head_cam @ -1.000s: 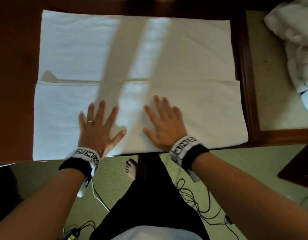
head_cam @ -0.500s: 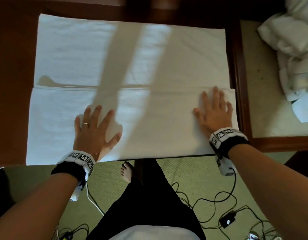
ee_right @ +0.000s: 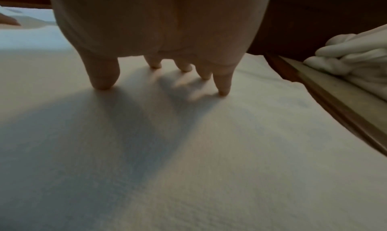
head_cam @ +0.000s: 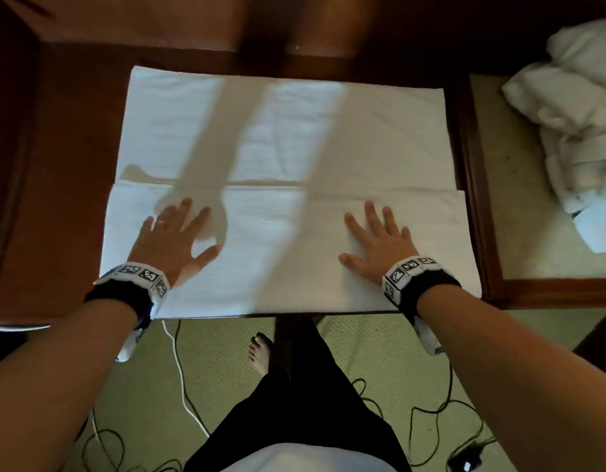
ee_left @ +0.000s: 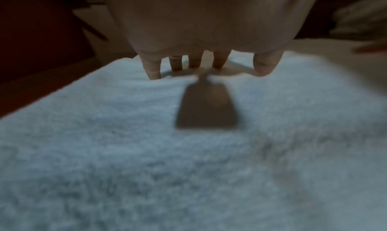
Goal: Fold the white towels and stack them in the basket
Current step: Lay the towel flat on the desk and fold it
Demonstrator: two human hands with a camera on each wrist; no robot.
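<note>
Grip: none taken. Left hand [head_cam: 174, 241] flat, fingers spread, on the folded near layer of the white towel [head_cam: 288, 141] across the dark surface [head_cam: 56, 165]; right hand [head_cam: 376, 243] likewise, likely smoothing the fold. Unfolded towels [head_cam: 581, 131] wait right.

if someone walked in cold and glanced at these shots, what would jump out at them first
The big white towel spread over the dark wooden table, its near part folded up into a double layer. Both hands lie flat on that fold, left hand and right hand set wide apart. Off to the right, a rumpled heap of white towels waits.
</note>
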